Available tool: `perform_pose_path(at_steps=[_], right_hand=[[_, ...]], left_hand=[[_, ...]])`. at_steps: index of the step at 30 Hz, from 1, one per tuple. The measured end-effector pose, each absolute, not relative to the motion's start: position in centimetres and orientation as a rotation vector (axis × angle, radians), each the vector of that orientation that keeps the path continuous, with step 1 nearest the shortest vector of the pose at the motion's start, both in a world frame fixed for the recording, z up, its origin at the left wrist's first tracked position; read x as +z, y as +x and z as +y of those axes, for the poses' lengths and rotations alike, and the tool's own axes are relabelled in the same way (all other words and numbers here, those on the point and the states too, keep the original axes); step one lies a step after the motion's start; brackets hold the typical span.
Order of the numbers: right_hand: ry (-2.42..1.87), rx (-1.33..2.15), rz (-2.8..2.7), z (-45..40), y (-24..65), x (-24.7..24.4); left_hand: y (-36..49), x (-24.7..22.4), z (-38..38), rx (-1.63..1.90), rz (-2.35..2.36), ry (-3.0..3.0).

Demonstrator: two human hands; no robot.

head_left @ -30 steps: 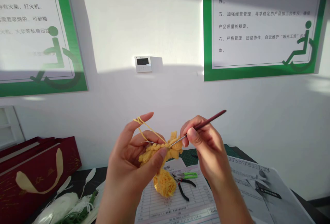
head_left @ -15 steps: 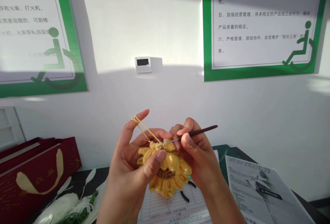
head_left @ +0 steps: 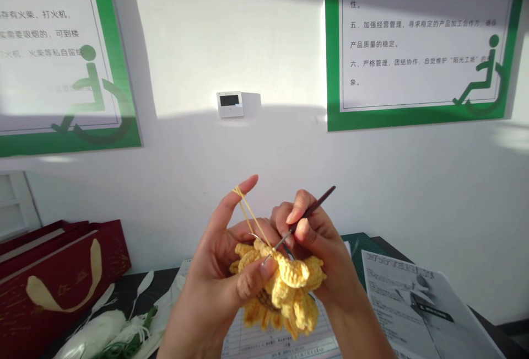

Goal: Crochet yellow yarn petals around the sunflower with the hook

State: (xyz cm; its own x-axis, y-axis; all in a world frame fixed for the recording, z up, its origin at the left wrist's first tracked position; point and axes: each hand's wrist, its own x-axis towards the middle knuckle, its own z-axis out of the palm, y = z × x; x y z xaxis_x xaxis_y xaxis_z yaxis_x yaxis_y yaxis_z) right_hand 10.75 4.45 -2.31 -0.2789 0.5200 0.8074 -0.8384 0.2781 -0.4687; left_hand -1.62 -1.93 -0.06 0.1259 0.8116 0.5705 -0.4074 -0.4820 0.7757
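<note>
My left hand (head_left: 219,276) is half closed around the yellow crochet flower (head_left: 291,284), with the thumb pressed on top of the petals and the other fingers curled behind them. My raised index finger (head_left: 248,183) stands apart, and the yellow yarn (head_left: 252,218) loops around its tip and runs taut down to the flower.

My right hand (head_left: 316,248) grips the crochet hook (head_left: 316,204) between thumb and index finger, its dark red handle tilted up and away from me. Its thin metal shaft (head_left: 278,246) reaches down to the edge of the flower, just beside my left thumb. The flower is held up in the air between my hands, above the desk, with its petals drooping and a bit of its brown center (head_left: 264,302) showing under my left thumb.

Below my hands, a printed form (head_left: 275,339) lies on the desk (head_left: 165,280), and a green cutting mat (head_left: 359,250) shows beyond my right hand. Another printed sheet (head_left: 417,309) lies to the right. On the left are a dark red gift bag (head_left: 53,282) with a cream handle and a bundle of white fluff (head_left: 93,328) with some green material (head_left: 126,347). Ahead, on the white wall (head_left: 281,155), a small wall panel (head_left: 230,104) sits between two green-bordered notices (head_left: 421,33).
</note>
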Motion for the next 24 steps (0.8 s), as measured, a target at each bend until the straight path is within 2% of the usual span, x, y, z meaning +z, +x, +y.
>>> perform_pose_path(at_steps=[12,24], right_hand=[[0.313,1.216,-1.248,4.56,10.82,-2.10],[0.262,1.304,-1.263,4.33,10.67,-2.60]], left_hand=[[-1.07,0.25,-2.27,1.601,0.497,1.311],[-1.86,0.04,-2.63,1.502,0.475,1.434]])
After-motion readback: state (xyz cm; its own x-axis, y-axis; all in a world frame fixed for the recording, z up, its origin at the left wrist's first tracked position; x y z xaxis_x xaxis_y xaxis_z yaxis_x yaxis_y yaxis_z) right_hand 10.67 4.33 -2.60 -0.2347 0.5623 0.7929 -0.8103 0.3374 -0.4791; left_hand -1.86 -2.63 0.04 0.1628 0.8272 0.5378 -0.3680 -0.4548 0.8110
